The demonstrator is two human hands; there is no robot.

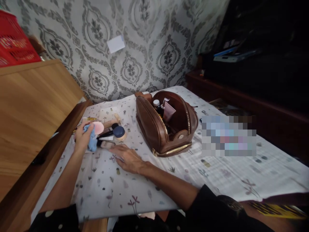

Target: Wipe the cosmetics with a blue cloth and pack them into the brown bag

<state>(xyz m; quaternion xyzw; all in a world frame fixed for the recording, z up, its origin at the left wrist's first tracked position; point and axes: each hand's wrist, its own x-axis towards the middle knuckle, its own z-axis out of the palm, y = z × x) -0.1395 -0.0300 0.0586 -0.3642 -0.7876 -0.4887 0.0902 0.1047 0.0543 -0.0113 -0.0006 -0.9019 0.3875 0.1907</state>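
The left hand (83,137) is curled shut around a light blue cloth (90,139), which bunches between the thumb and fingers and hangs down toward the tablecloth. The cloth sits at the near edge of a small cluster of cosmetics at the left end of the table. Just beyond the knuckles lies a round pink puff (98,127), touching or nearly touching the cloth. To its right lies a dark blue capped jar (119,132) on its side, with a black-handled brush (107,132) running beside it.

The right hand (127,158) lies flat, palm down and fingers spread, on the patterned tablecloth (217,174); it grips nothing. Its fingertips reach toward a small flat clear-looking item (107,144) just below the jar; whether they touch it cannot be told.

Right of the hands, near the middle of the table, stands a brown leather toiletry bag (154,129), unzipped and gaping, its gold zipper running along the lower edge. Inside it, 1 white-capped bottle (156,103) and 1 pinkish tube (168,111) stand upright against the back wall. The bag is well apart from the left hand and near the right one.

A wooden cabinet (31,106) flanks the table on the left, with a red crate (14,42) on top. Grey damask wallpaper (154,42) covers the wall behind.
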